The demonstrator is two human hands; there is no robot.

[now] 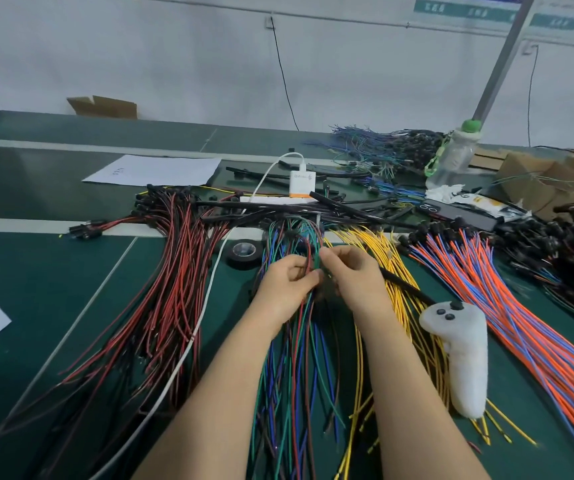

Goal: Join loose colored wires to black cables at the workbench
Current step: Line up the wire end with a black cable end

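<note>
While my left hand (287, 287) pinches a thin green wire (316, 259) from the mixed-colour wire bundle (299, 358) on the dark green counter (53, 271), my right hand (351, 277) curls round a black sleeved cable (405, 285). I'd best hold both ends short, aligned and steady.

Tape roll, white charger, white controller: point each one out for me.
black tape roll (240, 263), head view, on its dark outer ring.
white charger (301, 181), head view, on its white front face.
white controller (465, 358), head view, on the middle of its grip.
</note>
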